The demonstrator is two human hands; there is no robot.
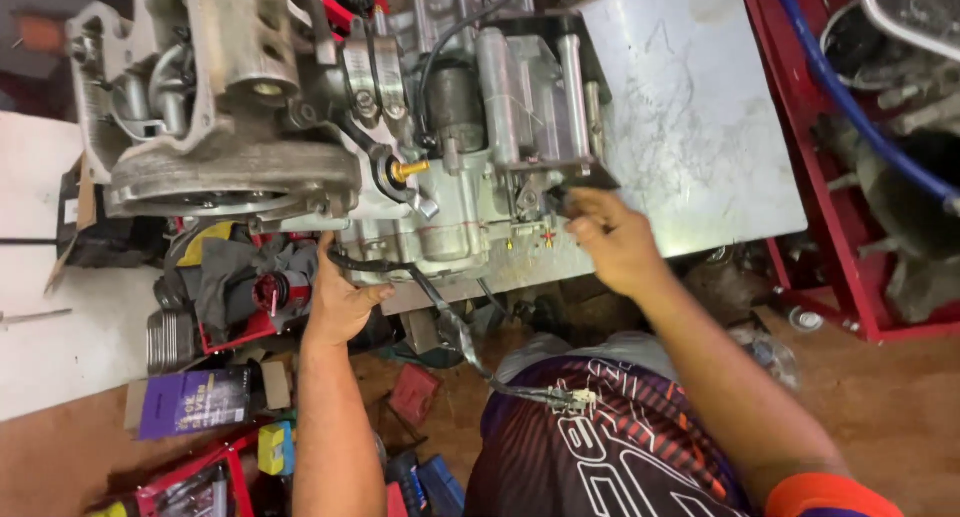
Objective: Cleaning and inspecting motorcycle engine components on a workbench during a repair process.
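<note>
There is only one view, from a camera worn on the person's head, and it looks steeply down and a little forward over the person's own chest and both forearms. It is close to the work: the engine (330, 127) on the metal table (690, 107) fills the upper half of the frame, with the left hand (338, 299) and the right hand (615, 242) near the middle. The floor with its clutter appears along the bottom and left side, a red frame (830, 177) along the right.
</note>
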